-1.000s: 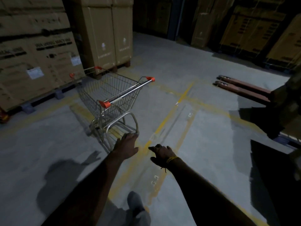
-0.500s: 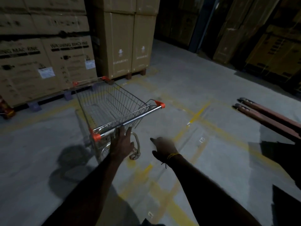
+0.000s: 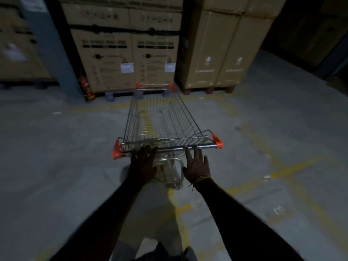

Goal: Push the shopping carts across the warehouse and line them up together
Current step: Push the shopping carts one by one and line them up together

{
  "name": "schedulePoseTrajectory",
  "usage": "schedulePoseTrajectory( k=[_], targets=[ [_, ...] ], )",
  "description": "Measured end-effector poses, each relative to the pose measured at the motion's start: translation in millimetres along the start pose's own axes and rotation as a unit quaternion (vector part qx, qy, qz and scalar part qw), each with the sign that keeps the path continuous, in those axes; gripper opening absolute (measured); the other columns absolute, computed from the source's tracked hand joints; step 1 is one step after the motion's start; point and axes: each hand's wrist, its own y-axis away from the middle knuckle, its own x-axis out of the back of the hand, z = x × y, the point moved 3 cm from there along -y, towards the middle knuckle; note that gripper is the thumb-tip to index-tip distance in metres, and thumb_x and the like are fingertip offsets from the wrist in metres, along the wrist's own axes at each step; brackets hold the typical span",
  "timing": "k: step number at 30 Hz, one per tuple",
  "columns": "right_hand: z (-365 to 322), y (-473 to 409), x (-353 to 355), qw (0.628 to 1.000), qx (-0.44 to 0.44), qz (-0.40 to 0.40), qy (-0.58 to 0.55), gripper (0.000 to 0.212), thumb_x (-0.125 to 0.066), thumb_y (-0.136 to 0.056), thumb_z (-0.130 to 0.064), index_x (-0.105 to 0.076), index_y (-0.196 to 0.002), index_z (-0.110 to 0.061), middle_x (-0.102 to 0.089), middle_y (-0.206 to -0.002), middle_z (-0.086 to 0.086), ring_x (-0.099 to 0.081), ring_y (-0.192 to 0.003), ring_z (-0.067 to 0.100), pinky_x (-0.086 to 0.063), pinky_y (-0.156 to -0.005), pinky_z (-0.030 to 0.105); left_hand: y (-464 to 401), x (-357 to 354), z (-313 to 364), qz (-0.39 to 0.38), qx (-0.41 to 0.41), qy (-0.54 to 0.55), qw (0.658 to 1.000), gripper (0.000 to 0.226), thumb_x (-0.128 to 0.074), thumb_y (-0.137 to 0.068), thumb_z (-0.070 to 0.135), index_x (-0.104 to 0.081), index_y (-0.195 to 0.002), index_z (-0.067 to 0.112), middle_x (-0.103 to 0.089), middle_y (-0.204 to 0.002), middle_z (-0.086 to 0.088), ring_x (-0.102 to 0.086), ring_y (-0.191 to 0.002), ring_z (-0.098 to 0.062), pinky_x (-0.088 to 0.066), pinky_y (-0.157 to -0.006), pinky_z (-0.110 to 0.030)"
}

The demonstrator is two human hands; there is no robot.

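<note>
One wire shopping cart (image 3: 162,119) sits dead centre on the grey concrete floor (image 3: 56,157), pointing straight away toward a wall of stacked cardboard boxes (image 3: 128,59), its far end close to the pallets under them. Both hands are at the chrome handle bar (image 3: 203,146) with the orange end caps. The left hand (image 3: 144,163) is spread out with fingers straight, fingertips up against the bar toward its left side. The right hand (image 3: 196,166), with a yellow thread band (image 3: 200,179) on the wrist, is also splayed flat, fingertips reaching the bar right of the middle. Neither one looks wrapped around it, though it's dark and a bit smeary so I can't swear the fingers aren't hooking over a little. Faded yellow lines (image 3: 178,210) run along the floor under the cart. A red fire extinguisher (image 3: 87,87) stands by the blue-grey column (image 3: 54,53) on the left.
</note>
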Motion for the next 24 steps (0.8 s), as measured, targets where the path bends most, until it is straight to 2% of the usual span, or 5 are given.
schedulePoseTrajectory(
  k=[9,13,16,19,24],
  targets=[
    [54,3,-25,0.99,0.138,0.002,-0.014,0.091,-0.056,-0.088,-0.026,0.007,-0.154,-0.028,0.019,-0.16,0.015,0.022,-0.146,0.032,0.004,-0.118,0.05,15,13,26,0.043,0.095,-0.001,0.994,0.07,-0.056,-0.067,0.052,-0.055,-0.13,0.021,-0.057,-0.126,-0.01,-0.054,-0.118,-0.028,-0.041,-0.095,-0.047],
    [65,27,-36,0.987,0.158,0.023,-0.016,0.104,-0.058,-0.081,-0.014,0.02,-0.148,-0.028,0.023,-0.158,0.015,0.023,-0.145,0.035,0.006,-0.118,0.048,44,14,46,0.056,0.113,-0.007,0.992,0.068,-0.051,-0.07,0.053,-0.05,-0.131,0.024,-0.054,-0.124,-0.006,-0.05,-0.119,-0.024,-0.037,-0.096,-0.047],
    [69,47,-41,0.986,0.162,0.023,-0.016,0.107,-0.059,-0.078,-0.013,0.021,-0.147,-0.027,0.024,-0.157,0.016,0.022,-0.145,0.037,0.01,-0.117,0.047,70,13,64,0.056,0.134,-0.012,0.989,0.066,-0.05,-0.072,0.053,-0.05,-0.132,0.026,-0.053,-0.126,-0.005,-0.05,-0.121,-0.024,-0.037,-0.098,-0.045],
    [79,71,-43,0.985,0.173,0.023,-0.014,0.109,-0.063,-0.073,-0.015,0.013,-0.151,-0.026,0.018,-0.159,0.02,0.02,-0.145,0.039,0.007,-0.118,0.05,98,12,85,0.065,0.15,-0.015,0.986,0.064,-0.051,-0.073,0.05,-0.05,-0.132,0.027,-0.054,-0.126,-0.005,-0.05,-0.122,-0.025,-0.035,-0.099,-0.045],
    [109,124,-40,0.976,0.218,0.001,-0.006,0.107,-0.063,-0.076,-0.017,0.011,-0.153,-0.026,0.024,-0.157,0.018,0.033,-0.137,0.035,-0.002,-0.12,0.055,158,0,140,0.119,0.181,-0.029,0.976,0.058,-0.058,-0.077,0.043,-0.05,-0.132,0.026,-0.053,-0.126,-0.005,-0.046,-0.124,-0.025,-0.03,-0.105,-0.049]
  ],
)
